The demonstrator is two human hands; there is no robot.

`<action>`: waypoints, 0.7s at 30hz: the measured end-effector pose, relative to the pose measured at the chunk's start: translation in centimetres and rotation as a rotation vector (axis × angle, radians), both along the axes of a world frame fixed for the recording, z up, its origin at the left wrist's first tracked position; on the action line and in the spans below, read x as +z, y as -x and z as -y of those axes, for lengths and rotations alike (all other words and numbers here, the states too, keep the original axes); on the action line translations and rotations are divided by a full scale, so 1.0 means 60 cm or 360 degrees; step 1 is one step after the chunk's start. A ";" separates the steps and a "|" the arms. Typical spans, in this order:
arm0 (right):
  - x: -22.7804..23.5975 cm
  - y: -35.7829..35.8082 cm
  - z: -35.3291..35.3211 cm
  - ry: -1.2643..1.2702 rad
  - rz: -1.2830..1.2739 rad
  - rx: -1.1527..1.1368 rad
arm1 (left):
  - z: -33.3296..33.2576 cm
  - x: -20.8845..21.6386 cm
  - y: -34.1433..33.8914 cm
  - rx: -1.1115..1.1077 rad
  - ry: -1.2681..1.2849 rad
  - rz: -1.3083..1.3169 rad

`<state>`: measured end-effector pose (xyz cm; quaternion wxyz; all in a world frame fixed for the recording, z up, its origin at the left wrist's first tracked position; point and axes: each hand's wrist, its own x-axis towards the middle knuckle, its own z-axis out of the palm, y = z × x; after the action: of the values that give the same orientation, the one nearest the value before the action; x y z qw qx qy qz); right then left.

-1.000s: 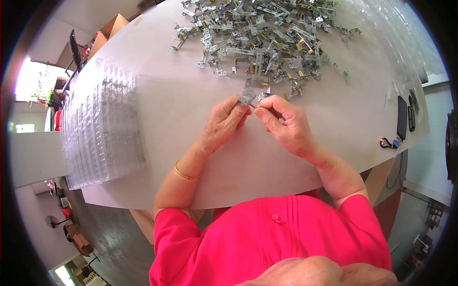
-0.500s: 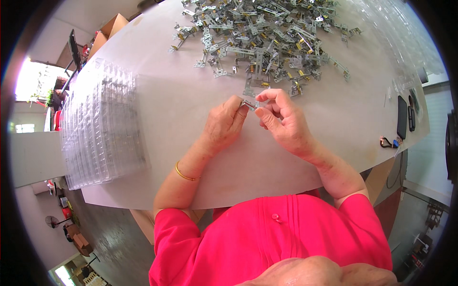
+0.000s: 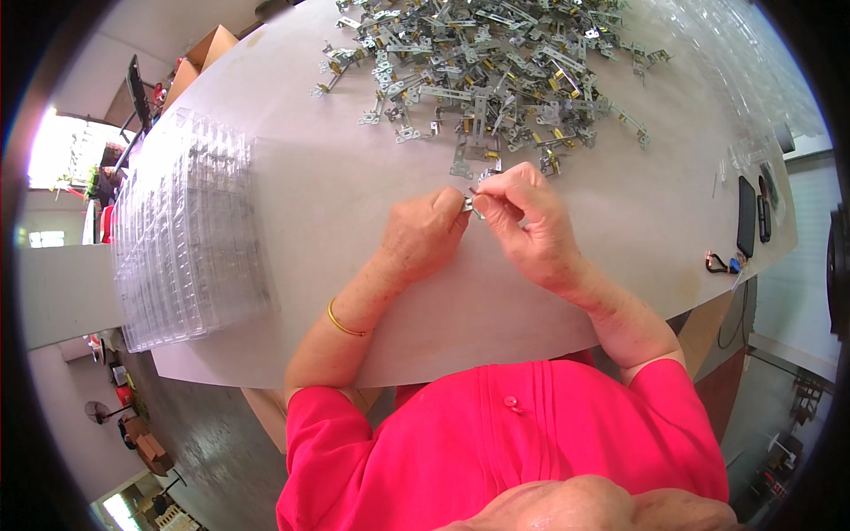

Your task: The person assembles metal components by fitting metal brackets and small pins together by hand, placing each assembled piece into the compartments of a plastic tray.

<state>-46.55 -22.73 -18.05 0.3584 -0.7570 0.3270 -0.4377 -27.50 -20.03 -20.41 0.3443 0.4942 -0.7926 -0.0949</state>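
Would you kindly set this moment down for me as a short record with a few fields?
Left hand: pinches a small metal part together with the right hand
Right hand: fingertips on the same part
Pile of metal parts: spread over the far side of the white table
Clear plastic trays: stacked at the table's left
Dark phone: lies at the table's right edge
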 end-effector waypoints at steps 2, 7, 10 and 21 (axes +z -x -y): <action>0.009 -0.001 0.004 0.0031 0.0086 -0.0069 | -0.002 -0.007 0.001 -0.0078 -0.0061 0.0012; 0.012 0.000 0.002 -0.0537 0.0421 -0.0084 | -0.002 0.024 -0.007 0.0000 -0.1133 -0.1166; 0.013 0.001 -0.001 -0.0676 0.0346 0.0012 | 0.001 0.033 -0.012 0.0004 -0.1415 -0.1487; 0.010 0.001 -0.002 -0.0712 0.0133 0.0009 | 0.000 0.029 -0.016 -0.0107 -0.1395 -0.1514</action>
<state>-46.64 -22.63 -17.48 0.5318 -0.6406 0.3987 -0.3844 -26.55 -20.03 -18.69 0.4210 0.4680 -0.4563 -0.6290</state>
